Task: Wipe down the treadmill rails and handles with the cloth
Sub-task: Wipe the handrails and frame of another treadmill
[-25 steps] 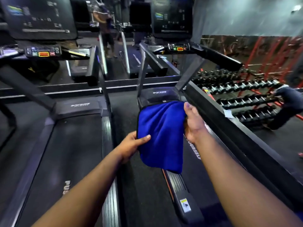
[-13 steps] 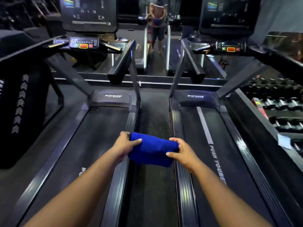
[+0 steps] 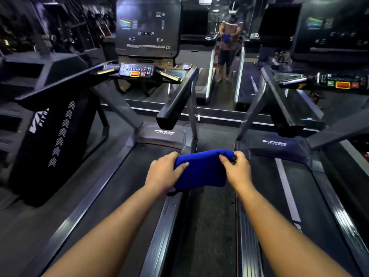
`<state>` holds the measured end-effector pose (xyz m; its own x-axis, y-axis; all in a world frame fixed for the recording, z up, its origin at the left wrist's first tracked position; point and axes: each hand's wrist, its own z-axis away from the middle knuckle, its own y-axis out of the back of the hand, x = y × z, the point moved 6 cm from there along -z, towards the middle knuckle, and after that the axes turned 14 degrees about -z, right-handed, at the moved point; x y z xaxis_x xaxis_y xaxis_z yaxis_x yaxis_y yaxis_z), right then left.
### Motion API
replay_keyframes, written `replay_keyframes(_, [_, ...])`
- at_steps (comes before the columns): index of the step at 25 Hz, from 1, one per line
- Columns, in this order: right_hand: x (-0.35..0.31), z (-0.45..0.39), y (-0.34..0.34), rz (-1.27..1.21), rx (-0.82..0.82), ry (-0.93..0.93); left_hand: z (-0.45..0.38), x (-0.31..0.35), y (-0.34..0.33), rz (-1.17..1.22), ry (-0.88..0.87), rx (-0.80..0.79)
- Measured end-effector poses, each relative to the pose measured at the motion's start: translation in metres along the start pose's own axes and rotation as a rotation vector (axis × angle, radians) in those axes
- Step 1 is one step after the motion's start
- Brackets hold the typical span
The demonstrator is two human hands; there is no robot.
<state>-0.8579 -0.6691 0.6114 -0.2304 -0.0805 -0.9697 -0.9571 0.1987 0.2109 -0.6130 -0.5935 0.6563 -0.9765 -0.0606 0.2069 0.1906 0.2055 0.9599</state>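
Head view: left hand (image 3: 165,172) and right hand (image 3: 236,169) both pinch a folded blue cloth (image 3: 201,169) between two treadmills.

Dim gym, blurred left edge, wide-angle warping.

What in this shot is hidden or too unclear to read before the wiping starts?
Head view only:
- Underside of the blue cloth: hidden by its own fold, with the left hand and right hand covering its ends.
- Right treadmill's console: blurred and cut off by the right edge.
- Left treadmill's screen text: too small and blurred.
- Left treadmill's far handrail: cleanliness unclear, dark and motion-blurred.
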Motion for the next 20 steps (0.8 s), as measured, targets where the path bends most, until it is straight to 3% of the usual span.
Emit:
replay_keyframes(3, [-0.014,-0.033,-0.038,0.019,0.037,0.014,-0.042,-0.02,0.002,0.003,0.001,-0.029])
replay_keyframes(7, [-0.071,-0.078,-0.069,0.248,0.172,0.325,-0.09,-0.046,0.003,-0.118,-0.092,0.025])
replay_keyframes(10, [-0.106,-0.11,-0.104,0.002,0.135,0.482,-0.121,-0.062,0.006,-0.062,-0.094,0.07])
replay_keyframes(13, [-0.134,-0.143,-0.161,-0.133,0.127,0.636,-0.153,-0.089,0.023,0.218,0.048,0.191])
replay_keyframes(14, [-0.137,-0.158,-0.187,-0.143,0.077,0.632,-0.165,-0.099,0.029,0.31,0.115,0.259])
replay_keyframes(16, [-0.126,-0.177,-0.25,-0.062,-0.169,0.435,-0.187,-0.116,0.034,0.359,0.22,0.337])
replay_keyframes(18, [-0.096,-0.177,-0.298,-0.008,-0.405,0.202,-0.211,-0.125,0.024,0.325,0.245,0.293])
replay_keyframes(20, [-0.075,-0.17,-0.309,-0.108,-0.419,0.174,-0.235,-0.128,0.009,0.33,0.241,0.217])
